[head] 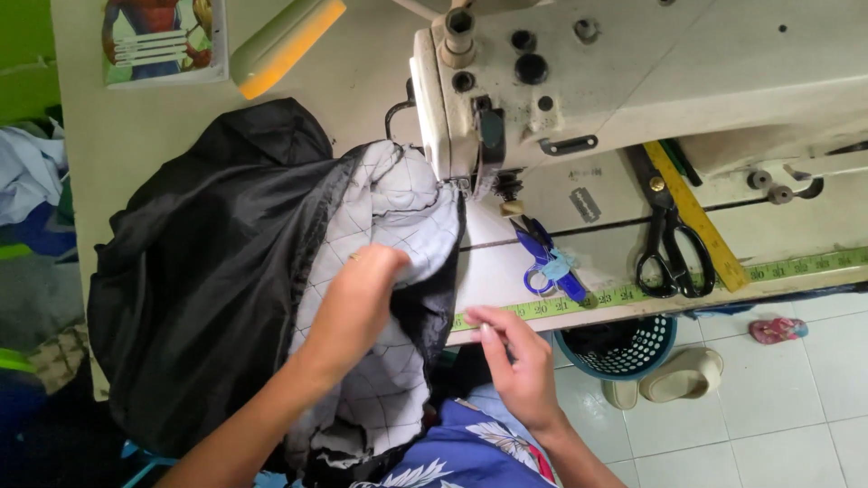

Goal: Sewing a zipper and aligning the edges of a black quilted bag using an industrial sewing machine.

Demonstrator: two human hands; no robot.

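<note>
At the cream sewing machine (633,81), my left hand (357,303) clutches the black jacket with grey quilted lining (271,271).
Head view: my right hand (515,357) pinches the fabric edge; I judge keeping it taut feeds best.

Black jacket (208,271), white grid-quilted lining (398,217); blue snips (547,262), black scissors (669,248), yellow ruler (696,217)
</note>
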